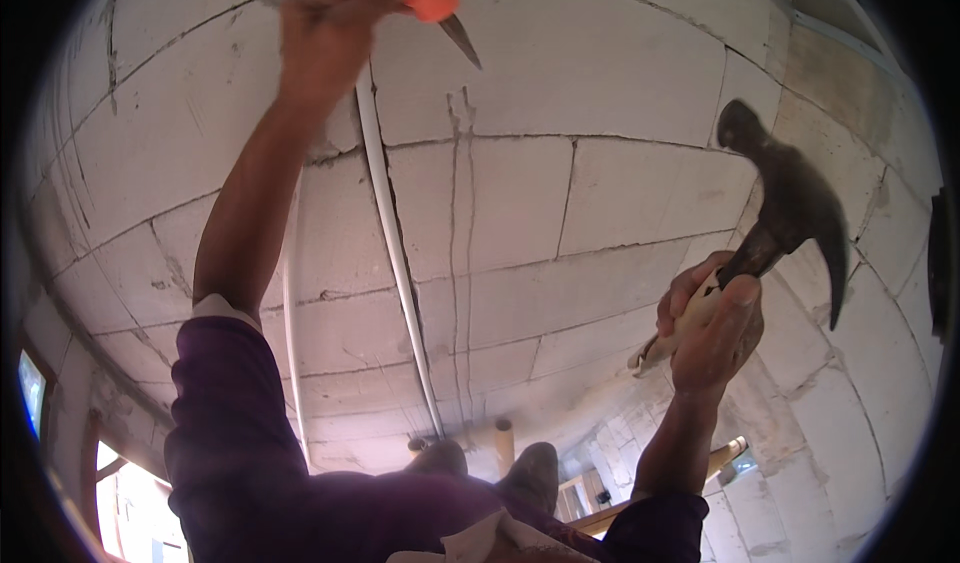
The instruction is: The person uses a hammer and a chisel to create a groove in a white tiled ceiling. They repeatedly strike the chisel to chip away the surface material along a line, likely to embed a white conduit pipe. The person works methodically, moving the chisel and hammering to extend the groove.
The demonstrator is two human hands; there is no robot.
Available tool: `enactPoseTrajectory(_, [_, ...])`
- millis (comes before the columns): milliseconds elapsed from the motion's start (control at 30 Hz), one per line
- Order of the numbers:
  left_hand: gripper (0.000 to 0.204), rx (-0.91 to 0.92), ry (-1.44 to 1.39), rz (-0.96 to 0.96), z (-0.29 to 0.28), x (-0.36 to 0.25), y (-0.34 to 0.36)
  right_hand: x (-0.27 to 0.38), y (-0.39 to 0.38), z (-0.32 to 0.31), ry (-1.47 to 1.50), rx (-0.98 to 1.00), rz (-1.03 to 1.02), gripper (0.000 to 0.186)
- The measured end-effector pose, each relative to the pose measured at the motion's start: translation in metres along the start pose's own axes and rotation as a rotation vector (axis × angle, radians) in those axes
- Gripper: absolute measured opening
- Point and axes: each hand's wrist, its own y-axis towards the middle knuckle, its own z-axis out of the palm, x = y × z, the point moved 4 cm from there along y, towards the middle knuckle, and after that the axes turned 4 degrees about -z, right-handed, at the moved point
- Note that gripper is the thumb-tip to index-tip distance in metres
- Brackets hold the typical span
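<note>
Up at the top left, my left hand [335, 38] is closed around the orange handle of a chisel [462, 43]. Its pointed steel blade slants down and to the right in front of the pale block wall [640, 83]; whether the tip touches the wall is hard to tell. On the right side my right hand [718, 333] grips the light-coloured, worn handle of a claw hammer [800, 198]. The dark hammer head is raised, its striking face toward the upper left and the claw curving downward. Below the chisel tip, two roughly parallel lines are scored down the wall.
A white pipe [395, 233] runs in a groove down the wall, with a second white pipe [291, 313] left of it. My shoes [535, 468] show below, near a short tan tube [504, 443]. A bright opening [135, 508] lies at the lower left.
</note>
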Motion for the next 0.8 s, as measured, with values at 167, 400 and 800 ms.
enactPoseTrajectory(167, [0.025,0.051,-0.016,0.019,-0.002,-0.012,0.008,-0.030,-0.008,0.009,-0.028,0.034,0.161,0.055])
enactPoseTrajectory(400, [0.028,0.234,0.279,0.105,0.026,-0.002,0.001,-0.050,-0.016,0.005,0.050,0.034,0.215,0.060])
enactPoseTrajectory(800, [0.012,0.386,0.134,0.205,0.029,0.000,0.007,-0.043,-0.020,0.010,0.077,-0.019,0.244,0.056])
